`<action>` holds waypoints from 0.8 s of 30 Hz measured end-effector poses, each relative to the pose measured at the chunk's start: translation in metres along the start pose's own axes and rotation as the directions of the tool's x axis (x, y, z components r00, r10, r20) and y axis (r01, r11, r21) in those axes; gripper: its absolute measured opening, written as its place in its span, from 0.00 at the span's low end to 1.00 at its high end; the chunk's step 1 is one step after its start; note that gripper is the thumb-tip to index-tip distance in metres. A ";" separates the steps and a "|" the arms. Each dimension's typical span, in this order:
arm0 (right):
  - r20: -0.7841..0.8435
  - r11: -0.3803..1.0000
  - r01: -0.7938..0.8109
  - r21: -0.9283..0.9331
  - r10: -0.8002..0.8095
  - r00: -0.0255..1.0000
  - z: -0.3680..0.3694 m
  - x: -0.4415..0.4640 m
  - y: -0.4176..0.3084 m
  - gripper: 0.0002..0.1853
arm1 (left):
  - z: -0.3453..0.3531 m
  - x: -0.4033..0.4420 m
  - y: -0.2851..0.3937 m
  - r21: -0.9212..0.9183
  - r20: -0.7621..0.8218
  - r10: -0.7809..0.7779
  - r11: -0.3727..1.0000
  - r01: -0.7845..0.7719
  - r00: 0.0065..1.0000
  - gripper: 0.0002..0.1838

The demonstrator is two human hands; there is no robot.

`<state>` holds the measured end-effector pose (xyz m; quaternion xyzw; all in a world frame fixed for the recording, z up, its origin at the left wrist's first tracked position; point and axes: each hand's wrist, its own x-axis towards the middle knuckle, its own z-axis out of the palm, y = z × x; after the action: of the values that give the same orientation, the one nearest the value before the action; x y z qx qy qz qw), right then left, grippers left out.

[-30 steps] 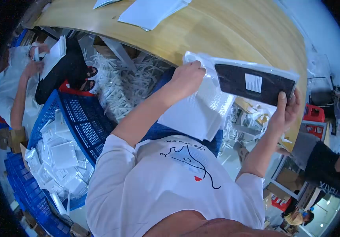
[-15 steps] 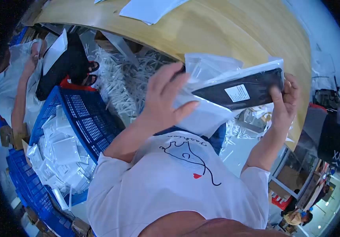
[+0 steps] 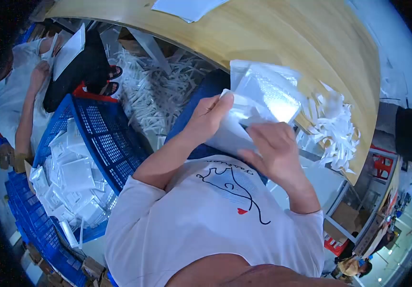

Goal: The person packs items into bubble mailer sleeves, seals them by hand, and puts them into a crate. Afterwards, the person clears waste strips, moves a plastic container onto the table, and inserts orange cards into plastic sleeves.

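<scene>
My left hand (image 3: 208,119) is closed on the upper left edge of a white plastic mailing bag (image 3: 232,136), thumb on top, in front of my chest. At the bag's right side is my right hand (image 3: 275,148), bent at the fingers and smeared by motion. Its thumb lies low by the bag, and whether it grips anything is unclear. A small dark patch shows beside its fingertips; the labelled black packet is otherwise out of sight. Just beyond the bag, shiny clear-and-white plastic bags (image 3: 273,91) lie at the table edge.
A wooden table (image 3: 282,33) curves ahead, with white paper (image 3: 189,7) at the far side and a heap of white strips (image 3: 332,129) at right. Blue crate (image 3: 108,143) at left contains white packets (image 3: 76,177). Shredded strips (image 3: 151,91) cover the floor near another seated person (image 3: 24,95).
The labelled black packet, earlier in my right hand, is no longer plainly visible. My right hand came inward and down to the white bag; my left hand, earlier spread, now grips its edge.
</scene>
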<state>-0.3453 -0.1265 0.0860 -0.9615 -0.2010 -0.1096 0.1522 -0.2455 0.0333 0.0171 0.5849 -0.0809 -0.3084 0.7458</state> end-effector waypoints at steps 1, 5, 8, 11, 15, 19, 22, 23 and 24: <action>-0.093 0.999 -0.033 0.018 0.035 0.995 0.000 -0.003 -0.001 0.13 | -0.001 -0.001 -0.001 0.014 -0.002 0.000 1.000 0.000 1.000 0.13; -0.378 0.991 -0.106 0.076 0.127 0.917 0.003 -0.003 -0.002 0.15 | -0.004 0.000 0.005 0.064 -0.008 0.026 0.998 -0.025 1.000 0.12; -0.407 0.972 -0.096 0.213 0.177 0.896 0.028 0.004 -0.005 0.15 | -0.001 -0.005 0.010 0.201 0.079 0.109 0.972 -0.123 0.991 0.12; -0.359 0.924 -0.135 0.358 0.269 0.894 0.030 0.014 0.000 0.14 | 0.004 -0.003 0.011 0.323 0.154 0.246 0.903 -0.284 0.957 0.11; -0.142 0.714 -0.256 0.651 0.446 0.884 0.028 0.027 0.011 0.10 | 0.006 -0.002 0.011 0.518 0.323 0.507 0.612 -0.597 0.799 0.11; -0.284 0.485 -0.163 0.859 0.717 0.636 0.014 0.008 0.037 0.05 | 0.004 0.003 0.013 0.454 0.226 0.383 0.772 -0.445 0.896 0.10; -0.382 0.475 -0.214 0.854 0.850 0.363 -0.004 -0.007 0.051 0.05 | -0.002 0.009 0.014 0.432 0.189 0.314 0.825 -0.366 0.930 0.10; -0.415 0.604 -0.247 0.757 0.738 0.532 0.001 -0.014 0.048 0.06 | -0.004 0.011 0.015 0.420 0.179 0.273 0.847 -0.325 0.945 0.10; -0.410 0.721 -0.253 0.645 0.606 0.681 0.004 -0.018 0.044 0.07 | -0.004 0.012 0.014 0.408 0.177 0.226 0.869 -0.280 0.958 0.10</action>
<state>-0.3424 -0.1694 0.0661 -0.8115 0.0782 -0.3038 0.4930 -0.2291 0.0317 0.0258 0.6986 -0.2687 -0.2180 0.6263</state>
